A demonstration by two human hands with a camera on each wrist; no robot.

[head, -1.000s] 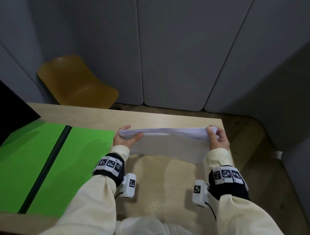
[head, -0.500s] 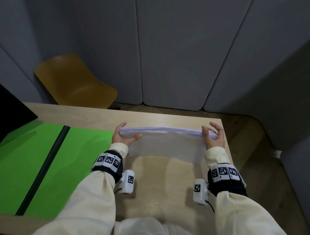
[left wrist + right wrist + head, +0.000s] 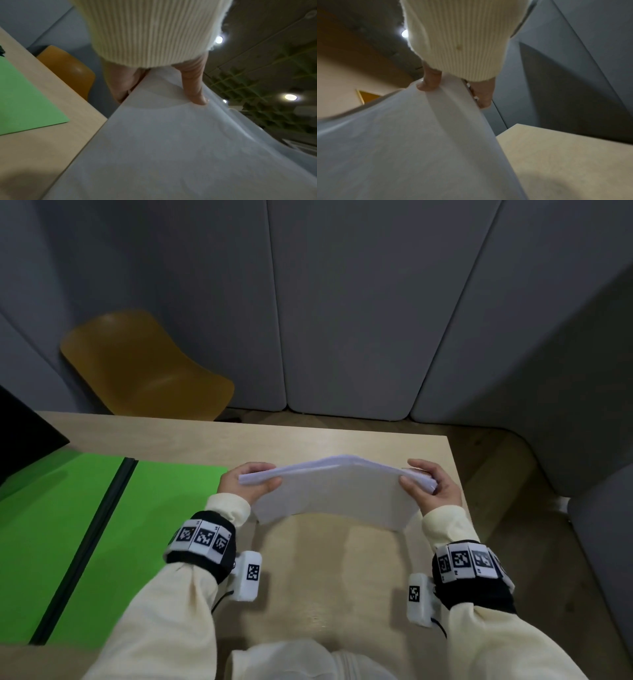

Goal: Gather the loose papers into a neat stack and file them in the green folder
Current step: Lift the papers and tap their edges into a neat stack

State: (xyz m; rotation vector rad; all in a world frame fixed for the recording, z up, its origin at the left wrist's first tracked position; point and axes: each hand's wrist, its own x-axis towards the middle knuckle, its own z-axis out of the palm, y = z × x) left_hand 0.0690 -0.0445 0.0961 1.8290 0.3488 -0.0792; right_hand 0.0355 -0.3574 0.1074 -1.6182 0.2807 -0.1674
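Note:
I hold a stack of white papers (image 3: 334, 494) upright on its long edge above the wooden desk (image 3: 308, 440), bowed upward in the middle. My left hand (image 3: 248, 482) grips its left end, thumb on the near face, and my right hand (image 3: 430, 489) grips its right end. In the left wrist view the thumb presses the paper stack (image 3: 171, 148); in the right wrist view the thumb and fingers pinch the paper stack (image 3: 411, 135). The open green folder (image 3: 78, 539) lies flat on the desk to the left, with a dark spine down its middle.
An orange chair (image 3: 147, 371) stands behind the desk at the left. A black object (image 3: 24, 429) overhangs the desk's far left corner. Grey padded wall panels (image 3: 342, 302) close off the back. The desk's right edge (image 3: 459, 484) lies just beyond my right hand.
The paper stack has bowed upward in the middle and tilted, its near face now showing more. Both hands moved slightly toward me while keeping their grip on the ends.

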